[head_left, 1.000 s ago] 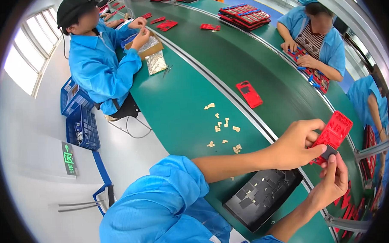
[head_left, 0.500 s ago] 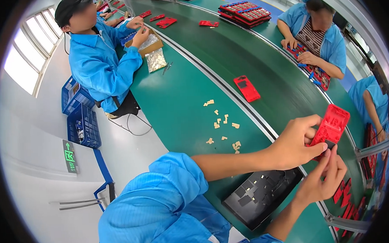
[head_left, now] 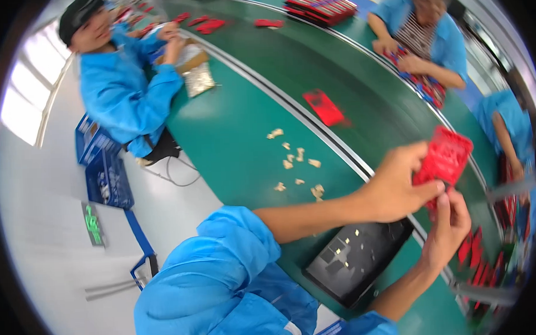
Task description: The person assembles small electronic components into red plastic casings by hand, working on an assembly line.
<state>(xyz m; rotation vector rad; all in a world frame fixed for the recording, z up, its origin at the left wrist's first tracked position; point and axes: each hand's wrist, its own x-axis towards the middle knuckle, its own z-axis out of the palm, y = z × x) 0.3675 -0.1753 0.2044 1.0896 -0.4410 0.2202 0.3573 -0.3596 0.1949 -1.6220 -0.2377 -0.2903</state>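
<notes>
Green worktable (head_left: 220, 145) borders a dark belt (head_left: 384, 119); over it, the left hand (head_left: 392, 184) grips a red case (head_left: 447, 155). The right hand (head_left: 450, 220) narrows its fingers near a dark piece (head_left: 446, 186), hold blurred. A loose pinch could drop it.

The wearer has two hands, a left hand (head_left: 392, 184) and a right hand (head_left: 450, 226). There are one black tray (head_left: 346, 292), one bag (head_left: 199, 80) and two blue crates (head_left: 121, 190). Through the blur, red plastic parts (head_left: 449, 152) number at least five, pale pieces (head_left: 314, 163) eight, co-workers (head_left: 115, 93) three.
</notes>
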